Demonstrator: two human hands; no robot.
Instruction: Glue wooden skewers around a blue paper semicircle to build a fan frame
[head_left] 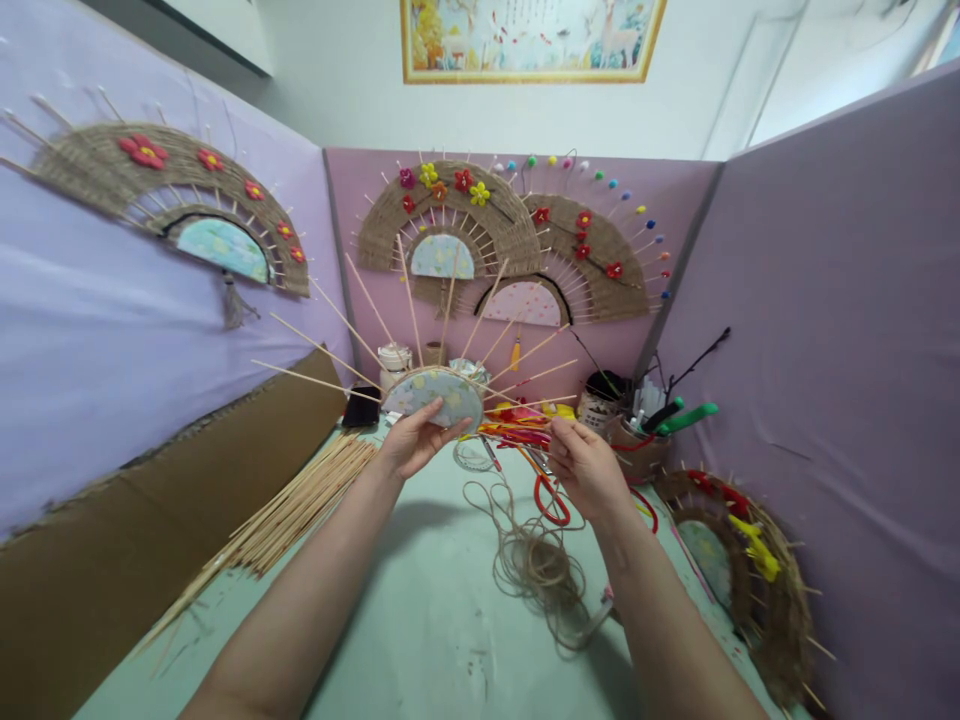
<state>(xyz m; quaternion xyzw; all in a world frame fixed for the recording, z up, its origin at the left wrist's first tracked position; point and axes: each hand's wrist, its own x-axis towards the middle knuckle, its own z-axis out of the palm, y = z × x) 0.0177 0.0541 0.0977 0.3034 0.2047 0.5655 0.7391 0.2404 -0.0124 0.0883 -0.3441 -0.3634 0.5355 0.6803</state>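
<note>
Item: half-round fan frame (435,398), a pale floral-papered semicircle with thin bamboo sticks radiating from its curved edge, held raised at centre frame above the table. The left hand (412,445) grips it from below, fingers closed on the lower edge and thumb across the front face. The right hand (581,465), just right of centre, has its fingertips pinched together near the sticks on the frame's right side; whether a strand of twine lies between them cannot be told. Below the hands, at lower centre, a loose coil of jute twine (536,565) lies on the pale green table (420,630), one strand trailing up toward the hands. Red-handled scissors (551,500) lie just beside the right hand. A bundle of spare bamboo sticks (292,520) lies at centre left beside a brown cardboard sheet (150,540). A pot of tools (645,440) stands at centre right; a finished woven fan (750,570) leans at lower right. Three finished fans (495,240) with felt flowers hang on the partitions across the upper frame. Judged stage: sticks set in the frame, weaving of twine apparently not yet begun or only at its start. The next move would call for a steady hold on the frame and fine threading between close-set sticks.
</note>
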